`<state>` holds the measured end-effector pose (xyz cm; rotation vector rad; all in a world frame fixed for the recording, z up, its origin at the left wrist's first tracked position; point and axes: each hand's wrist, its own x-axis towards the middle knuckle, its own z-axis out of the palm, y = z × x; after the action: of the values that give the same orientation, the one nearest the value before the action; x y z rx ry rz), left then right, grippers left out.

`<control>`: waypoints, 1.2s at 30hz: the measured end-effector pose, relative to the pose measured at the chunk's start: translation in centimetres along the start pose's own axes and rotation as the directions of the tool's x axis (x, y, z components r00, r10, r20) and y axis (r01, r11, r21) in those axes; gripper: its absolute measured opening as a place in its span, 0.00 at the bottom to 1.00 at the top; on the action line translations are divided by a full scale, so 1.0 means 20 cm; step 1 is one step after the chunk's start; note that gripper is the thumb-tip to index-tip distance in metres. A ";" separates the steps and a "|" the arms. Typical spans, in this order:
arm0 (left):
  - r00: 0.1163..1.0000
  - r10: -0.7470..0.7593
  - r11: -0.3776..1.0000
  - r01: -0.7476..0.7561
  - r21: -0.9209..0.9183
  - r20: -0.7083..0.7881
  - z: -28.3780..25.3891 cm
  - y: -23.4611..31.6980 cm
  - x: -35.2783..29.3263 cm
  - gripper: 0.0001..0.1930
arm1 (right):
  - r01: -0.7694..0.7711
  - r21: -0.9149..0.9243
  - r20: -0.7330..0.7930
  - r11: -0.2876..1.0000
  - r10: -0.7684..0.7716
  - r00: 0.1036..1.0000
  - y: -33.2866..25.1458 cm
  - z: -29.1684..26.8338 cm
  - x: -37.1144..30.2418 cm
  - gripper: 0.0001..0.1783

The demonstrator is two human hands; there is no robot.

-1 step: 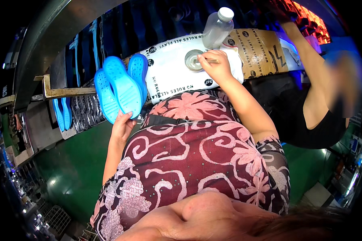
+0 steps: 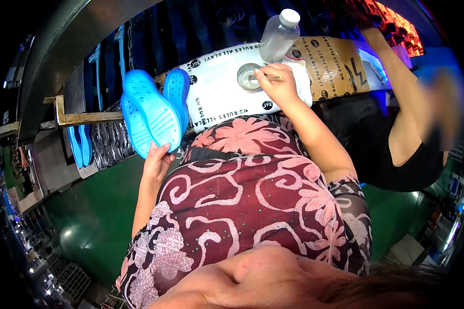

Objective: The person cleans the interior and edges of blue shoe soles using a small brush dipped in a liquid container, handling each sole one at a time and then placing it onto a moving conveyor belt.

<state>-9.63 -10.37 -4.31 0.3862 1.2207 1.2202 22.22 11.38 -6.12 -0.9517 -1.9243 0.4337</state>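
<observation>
My left hand (image 2: 159,162) pinches the near end of a bright blue perforated clog (image 2: 162,126), thumb on top. That clog lies over a second blue clog (image 2: 134,131), and another blue clog (image 2: 177,92) sits just right of them. My right hand (image 2: 279,85) grips a thin brush-like stick (image 2: 276,78), its tip inside a small round glass dish (image 2: 241,78). Some pale content shows in the dish, which stands on a white printed sheet (image 2: 216,98). The stick's working end is too small to make out.
Behind the dish stands a clear bottle (image 2: 279,41) with a white cap. Brown printed cardboard (image 2: 327,67) lies to the right, near a co-worker's arm (image 2: 397,77). A metal bar (image 2: 95,118) juts in from the left, with more blue clogs (image 2: 80,147) below it.
The far end of the held blue clog has swung slightly left. My right hand stays at the dish with almost no movement.
</observation>
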 end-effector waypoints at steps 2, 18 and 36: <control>0.996 0.082 0.995 -0.079 0.063 -0.044 0.06 0.01 -0.01 0.26 | -0.067 0.027 0.004 0.997 0.067 0.998 -0.01 -0.02 0.00 0.10; 0.830 0.554 0.691 -0.499 0.523 0.061 0.53 0.15 0.19 0.21 | -0.497 0.570 0.023 0.654 0.592 0.805 -0.08 -0.14 -0.04 0.18; 0.709 0.669 0.599 -0.692 0.404 0.224 0.82 0.18 0.26 0.23 | 0.176 0.241 -0.066 0.954 -0.165 0.984 -0.50 -0.20 0.06 0.12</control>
<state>1.92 1.24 2.07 1.3480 1.3651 1.5325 20.86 5.66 2.87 -0.6237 -1.8434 0.5304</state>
